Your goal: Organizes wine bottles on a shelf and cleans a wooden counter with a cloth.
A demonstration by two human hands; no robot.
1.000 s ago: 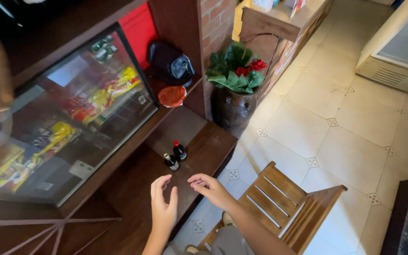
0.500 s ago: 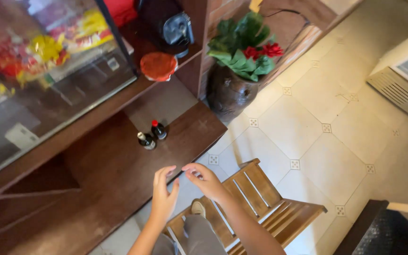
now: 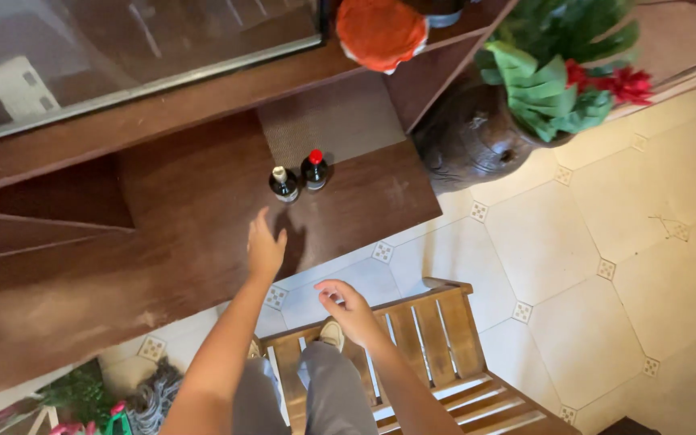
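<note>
Head view: our left hand (image 3: 265, 250) is spread open, holding nothing, w/ fingers aimed at two small dark glass bottles – a white-capped one (image 3: 283, 184) and a red-capped one (image 3: 313, 170) – just beyond it on the dark wooden counter (image 3: 163, 234). Both stand upright, long axis vertical. Our right hand (image 3: 348, 310) is loosely curled; whether it pinches anything, we can't tell. It's farther from the bottles, over a slatted wooden chair (image 3: 428, 354).

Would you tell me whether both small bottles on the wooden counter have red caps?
No, only the right bottle has a red cap; the left bottle beside it has a pale cap.
</note>
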